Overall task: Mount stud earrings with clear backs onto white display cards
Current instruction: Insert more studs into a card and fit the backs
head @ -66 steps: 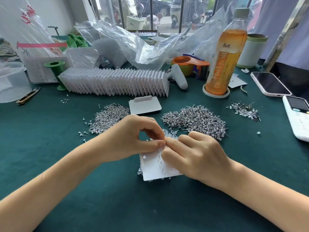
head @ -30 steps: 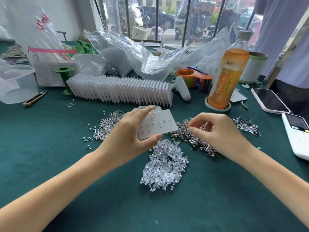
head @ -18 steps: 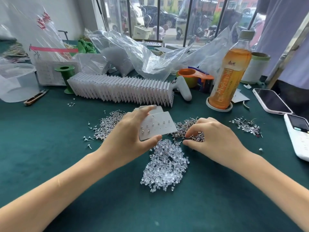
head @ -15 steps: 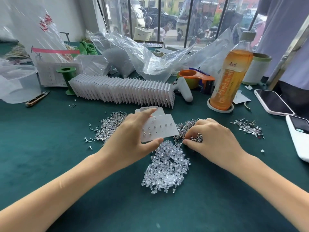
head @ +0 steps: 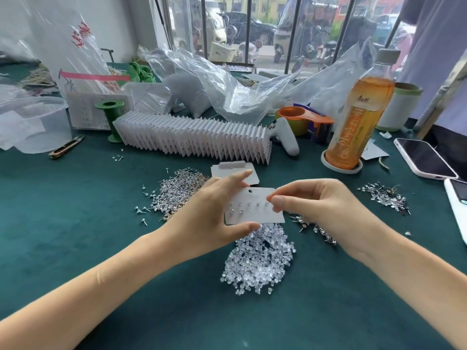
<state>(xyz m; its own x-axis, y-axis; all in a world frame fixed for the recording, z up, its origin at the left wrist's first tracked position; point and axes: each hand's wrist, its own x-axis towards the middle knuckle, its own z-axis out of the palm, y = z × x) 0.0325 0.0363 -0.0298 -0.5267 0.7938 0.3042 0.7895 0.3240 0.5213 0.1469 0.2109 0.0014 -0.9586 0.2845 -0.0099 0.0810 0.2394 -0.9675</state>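
Note:
My left hand holds a white display card above the green table, thumb under its lower edge and fingers behind it. Several studs sit in the card's holes on its left side. My right hand pinches its thumb and forefinger at the card's right edge; whatever is between them is too small to make out. A pile of clear backs lies below the card. Heaps of loose stud earrings lie to the left, and more stud earrings under my right hand.
A long row of upright white cards stands behind. A flat spare card lies just beyond my hands. An orange drink bottle, two phones, a smaller stud heap, plastic bags and a clear tub ring the work area.
My right hand has lifted from the stud heap and come to the card's right edge with fingers pinched. My left hand keeps hold of the card, now slightly lower and closer.

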